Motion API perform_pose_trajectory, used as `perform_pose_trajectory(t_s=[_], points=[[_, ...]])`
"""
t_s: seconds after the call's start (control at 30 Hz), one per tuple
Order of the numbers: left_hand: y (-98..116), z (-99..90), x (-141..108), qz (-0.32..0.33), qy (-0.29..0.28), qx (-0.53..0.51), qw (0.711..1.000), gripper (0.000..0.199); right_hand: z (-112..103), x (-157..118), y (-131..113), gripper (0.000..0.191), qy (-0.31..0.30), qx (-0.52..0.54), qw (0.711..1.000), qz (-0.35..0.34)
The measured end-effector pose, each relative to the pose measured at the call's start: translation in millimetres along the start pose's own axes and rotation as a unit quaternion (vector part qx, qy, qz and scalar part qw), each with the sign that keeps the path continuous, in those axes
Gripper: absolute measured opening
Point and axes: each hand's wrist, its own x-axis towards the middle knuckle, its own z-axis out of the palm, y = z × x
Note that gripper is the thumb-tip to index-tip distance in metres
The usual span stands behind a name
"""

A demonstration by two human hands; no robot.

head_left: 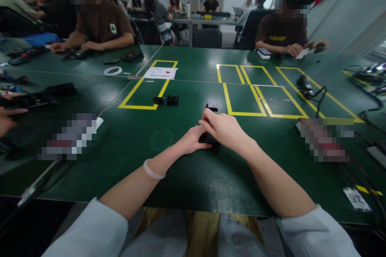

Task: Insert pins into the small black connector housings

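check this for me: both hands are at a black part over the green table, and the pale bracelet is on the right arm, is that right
One slip: the pale bracelet is on the left arm, as the head view shows. The left hand and right hand are indeed both at a black part over the green table.

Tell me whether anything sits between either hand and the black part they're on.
Nothing visible does: the left hand and right hand are both on the black part, which they partly hide. Two small black pieces lie apart from them, farther forward and left.
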Motion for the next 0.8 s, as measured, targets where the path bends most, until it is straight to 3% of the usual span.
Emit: perform_pose_trajectory(t_s=[0.8], points=[[0.6, 0.1, -0.2, -0.011, -0.003, 0.003, 1.000, 0.053, -1.3, -1.6, 1.5, 0.023, 0.009, 0.017, 1.000, -0.013]])
